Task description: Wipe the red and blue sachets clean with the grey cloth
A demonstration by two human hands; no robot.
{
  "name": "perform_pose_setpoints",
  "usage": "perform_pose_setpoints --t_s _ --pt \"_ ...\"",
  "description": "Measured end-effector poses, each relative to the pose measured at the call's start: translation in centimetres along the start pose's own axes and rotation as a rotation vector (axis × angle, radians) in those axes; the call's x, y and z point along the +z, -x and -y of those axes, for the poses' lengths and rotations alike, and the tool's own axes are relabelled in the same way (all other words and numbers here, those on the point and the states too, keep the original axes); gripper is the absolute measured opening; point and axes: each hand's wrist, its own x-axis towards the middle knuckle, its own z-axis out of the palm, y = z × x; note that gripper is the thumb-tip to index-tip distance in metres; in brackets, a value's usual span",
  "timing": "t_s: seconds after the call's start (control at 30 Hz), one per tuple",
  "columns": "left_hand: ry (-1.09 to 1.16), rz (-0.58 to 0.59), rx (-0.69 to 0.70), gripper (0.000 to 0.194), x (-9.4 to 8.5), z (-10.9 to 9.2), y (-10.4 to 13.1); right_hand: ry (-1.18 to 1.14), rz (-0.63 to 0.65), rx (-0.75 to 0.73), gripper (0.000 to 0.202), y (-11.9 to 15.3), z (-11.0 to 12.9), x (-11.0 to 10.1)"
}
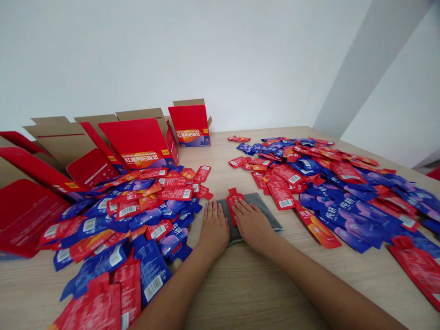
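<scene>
A folded grey cloth lies on the table in front of me. On top of it is a red spouted pouch, its narrow neck pointing away from me. My right hand rests flat over the pouch's right side, fingers stretched out and covering part of it. Beside it, my left hand lies flat at the cloth's left edge, fingers extended and holding nothing. Loose red and blue pouches are heaped to the left of my left hand.
A larger spread of red and blue pouches covers the right of the wooden table. Open red cartons stand at the back left, with another open carton near the wall.
</scene>
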Motion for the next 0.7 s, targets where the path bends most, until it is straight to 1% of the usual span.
perform_pose_setpoints --t_s 0.07,0.13,0.2,0.27,0.33,0.47,0.57,0.63,0.7 --pt "-0.001 -0.011 -0.002 0.048 0.0 0.0 0.0 0.055 0.033 0.077 0.047 0.0 -0.3 -0.3" --pt "-0.004 -0.019 0.004 0.049 0.0 0.0 0.0 0.079 0.033 0.129 0.046 0.0 -0.7 -0.5" --pt "-0.006 -0.024 0.003 0.049 0.0 0.0 0.0 0.078 0.017 0.138 0.049 0.1 -0.9 -0.6" --pt "-0.004 -0.017 -0.004 0.049 -0.1 -0.1 0.0 0.085 0.010 0.132 0.055 0.3 -0.9 -0.8" --pt "0.008 -0.007 -0.011 0.049 -0.2 -0.1 0.0 0.078 0.003 0.122 0.055 0.6 -0.7 -1.1" --pt "0.029 -0.030 -0.013 0.048 0.1 0.0 0.0 -0.046 -0.065 0.058 0.051 1.1 0.3 -1.3" --pt "0.023 -0.063 -0.003 0.048 0.3 0.1 0.0 -0.148 -0.174 0.040 0.053 1.0 0.7 -1.4" --pt "0.014 -0.069 0.001 0.048 0.3 0.1 0.0 -0.186 -0.226 0.078 0.055 0.9 0.6 -1.7" --pt "0.006 -0.056 0.002 0.048 0.2 0.0 0.0 -0.173 -0.198 0.171 0.055 0.8 0.0 -2.2"
